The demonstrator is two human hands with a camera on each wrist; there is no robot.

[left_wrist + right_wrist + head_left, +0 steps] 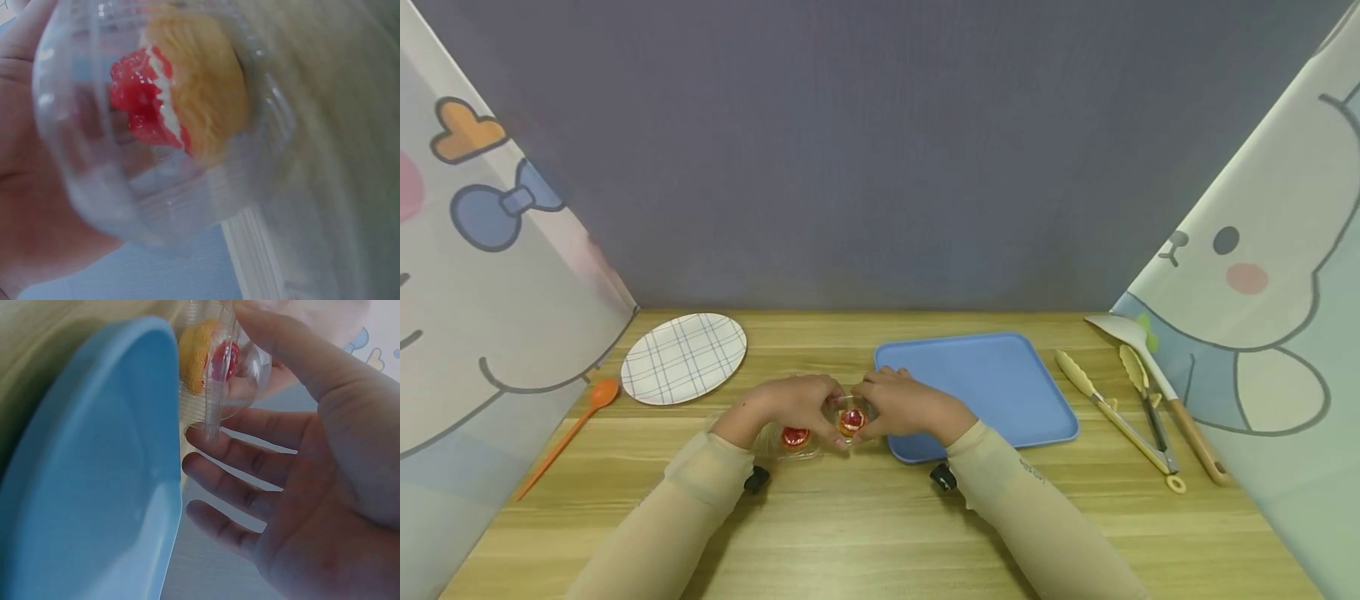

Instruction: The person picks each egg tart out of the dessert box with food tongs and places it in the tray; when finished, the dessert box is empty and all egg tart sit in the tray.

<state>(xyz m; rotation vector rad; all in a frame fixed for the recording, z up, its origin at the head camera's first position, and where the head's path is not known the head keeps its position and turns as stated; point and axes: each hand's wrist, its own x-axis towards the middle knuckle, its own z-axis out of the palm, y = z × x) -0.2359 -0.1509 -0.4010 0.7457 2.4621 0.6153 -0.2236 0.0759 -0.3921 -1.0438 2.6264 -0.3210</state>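
In the head view, a domed clear plastic container (835, 408) with a red-topped tart (852, 422) inside sits between both hands, just left of the blue tray. My left hand (801, 404) holds its left side and my right hand (906, 407) its right side. The right wrist view shows the right thumb (294, 350) and index finger at the container's rim, the other fingers spread apart. A second tart (795, 437) in clear packaging lies beneath the left wrist. Close up in the left wrist view is a tart (206, 81) in clear plastic; which one, I cannot tell.
The blue tray (977, 383) lies right of the hands. A checked plate (685, 358) and an orange spoon (601, 393) are at the left. Two pairs of tongs (1120, 421) and a white turner (1150, 346) with a wooden handle lie at the right. A grey panel (880, 167) stands behind.
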